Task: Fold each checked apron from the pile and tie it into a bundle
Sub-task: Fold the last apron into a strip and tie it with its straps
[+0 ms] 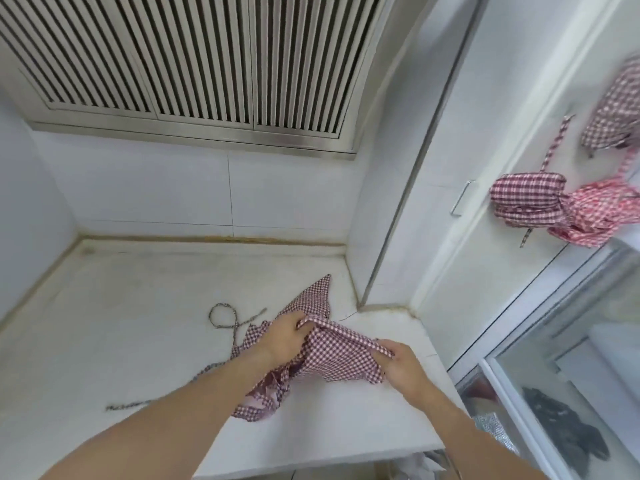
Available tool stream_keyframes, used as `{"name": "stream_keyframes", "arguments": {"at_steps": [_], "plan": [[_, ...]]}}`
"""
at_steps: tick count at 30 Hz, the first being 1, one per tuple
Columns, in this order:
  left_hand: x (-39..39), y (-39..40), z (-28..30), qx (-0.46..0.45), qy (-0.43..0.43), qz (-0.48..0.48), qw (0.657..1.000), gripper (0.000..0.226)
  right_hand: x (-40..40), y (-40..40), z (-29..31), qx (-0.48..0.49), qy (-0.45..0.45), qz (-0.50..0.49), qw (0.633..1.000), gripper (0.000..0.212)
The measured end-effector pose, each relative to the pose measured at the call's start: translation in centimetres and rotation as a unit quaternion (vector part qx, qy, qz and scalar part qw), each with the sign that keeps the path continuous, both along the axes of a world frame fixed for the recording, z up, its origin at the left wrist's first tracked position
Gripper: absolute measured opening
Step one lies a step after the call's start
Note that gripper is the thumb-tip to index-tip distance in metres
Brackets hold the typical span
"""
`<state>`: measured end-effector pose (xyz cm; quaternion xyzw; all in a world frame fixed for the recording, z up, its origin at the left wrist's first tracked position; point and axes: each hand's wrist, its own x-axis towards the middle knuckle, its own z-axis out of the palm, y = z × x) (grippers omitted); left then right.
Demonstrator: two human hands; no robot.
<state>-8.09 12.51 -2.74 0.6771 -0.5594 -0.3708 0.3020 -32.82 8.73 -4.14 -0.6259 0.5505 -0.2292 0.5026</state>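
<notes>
A red-and-white checked apron (332, 358) lies crumpled on the white counter (138, 306). My left hand (282, 336) grips a fold of its upper edge, and my right hand (403, 367) pinches the same edge further right, so the cloth is stretched between them. The apron's strap (225, 318) curls in a loop on the counter to the left, and another strap end (128, 407) trails toward the front left. A tied checked bundle (528, 202) sits on the ledge at right beside loose checked aprons (595, 213).
A metal louvred vent (194, 64) fills the wall above the counter. A white cabinet with a handle (462, 197) stands right of the counter. Glass-fronted shelving (571, 393) with a dark object inside is at lower right. Another checked apron (616, 109) lies at the far right.
</notes>
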Motion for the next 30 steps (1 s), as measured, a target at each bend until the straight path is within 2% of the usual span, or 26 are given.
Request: {"name": "stream_keyframes", "arguments": {"at_steps": [4,8,10,14,16,18,19,20,21,22,23,24,25,27,28,30], "plan": [[-1.8,-1.5,6.2,-0.066,0.092,0.103,0.988,0.036,-0.7,-2.4,6.7,-0.032,-0.132,-0.096,0.986,0.02],[-3.8,-2.2,11.2,-0.08,0.193,0.134,0.969,0.035,-1.2,-3.3,13.1,-0.057,-0.184,-0.086,0.977,0.019],[-4.3,-2.5,13.4,-0.094,0.228,0.144,0.958,0.029,-2.0,-3.8,16.1,-0.059,-0.173,-0.059,0.981,0.021],[-4.2,-3.0,17.3,-0.072,0.288,0.127,0.947,0.033,-4.9,-5.4,20.9,-0.07,-0.074,0.044,0.994,0.033],[-3.5,-2.6,19.5,-0.026,0.263,0.063,0.963,0.038,-6.9,-6.1,23.3,-0.075,-0.012,0.125,0.989,0.043],[-2.0,-2.2,21.7,0.034,0.174,-0.039,0.983,0.044,-8.7,-6.6,25.6,-0.141,0.106,0.182,0.967,0.043],[-1.2,-1.8,22.6,0.06,0.094,-0.092,0.989,0.045,-9.5,-7.2,26.3,-0.19,0.171,0.179,0.95,0.04],[-0.7,-1.7,23.6,0.074,-0.023,-0.127,0.989,0.045,-10.2,-7.9,27.0,-0.241,0.22,0.162,0.931,0.035],[-0.3,-1.6,24.2,0.079,-0.162,-0.138,0.974,0.041,-10.9,-8.6,27.6,-0.281,0.246,0.143,0.916,0.03],[0.1,-1.8,24.8,0.07,-0.29,-0.127,0.946,0.036,-11.5,-9.2,28.2,-0.314,0.248,0.12,0.908,0.024],[0.2,-2.1,25.5,0.047,-0.378,-0.1,0.919,0.034,-11.9,-9.6,28.8,-0.343,0.236,0.094,0.904,0.019],[0.3,-2.3,26.1,0.015,-0.413,-0.063,0.909,0.033,-12.1,-9.8,29.5,-0.372,0.222,0.067,0.899,0.015],[0.4,-2.5,26.7,-0.016,-0.4,-0.022,0.916,0.032,-12.1,-9.8,30.1,-0.395,0.206,0.04,0.894,0.011],[0.6,-2.9,27.6,-0.107,-0.308,0.081,0.942,0.018,-11.8,-9.9,31.5,-0.428,0.186,-0.011,0.884,0.005],[0.6,-3.1,28.0,-0.161,-0.266,0.13,0.942,0.013,-11.7,-10.1,32.1,-0.44,0.184,-0.03,0.878,0.007],[0.6,-3.2,29.0,-0.233,-0.185,0.184,0.937,0.018,-11.5,-11.0,33.3,-0.458,0.179,-0.057,0.869,0.011]]}}
